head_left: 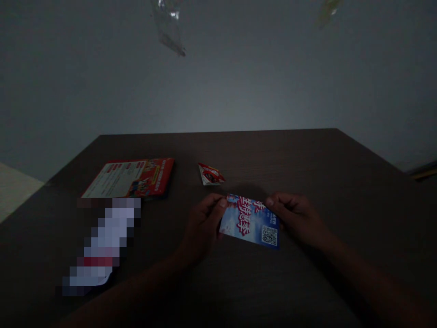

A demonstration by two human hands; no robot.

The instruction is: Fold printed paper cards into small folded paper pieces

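Note:
A blue and white printed leaflet (249,222) with red lettering and a QR code is held just above the dark wooden table (307,159). My left hand (201,225) pinches its left edge, thumb on top. My right hand (297,218) pinches its right edge. Both hands have their fingers closed on the paper. The leaflet looks folded to a small rectangle.
A small folded red and white paper piece (210,174) lies just beyond the leaflet. A stack of red leaflets (131,177) sits at the left. A blurred-out sheet (102,246) lies near the left front. A grey wall rises behind the table.

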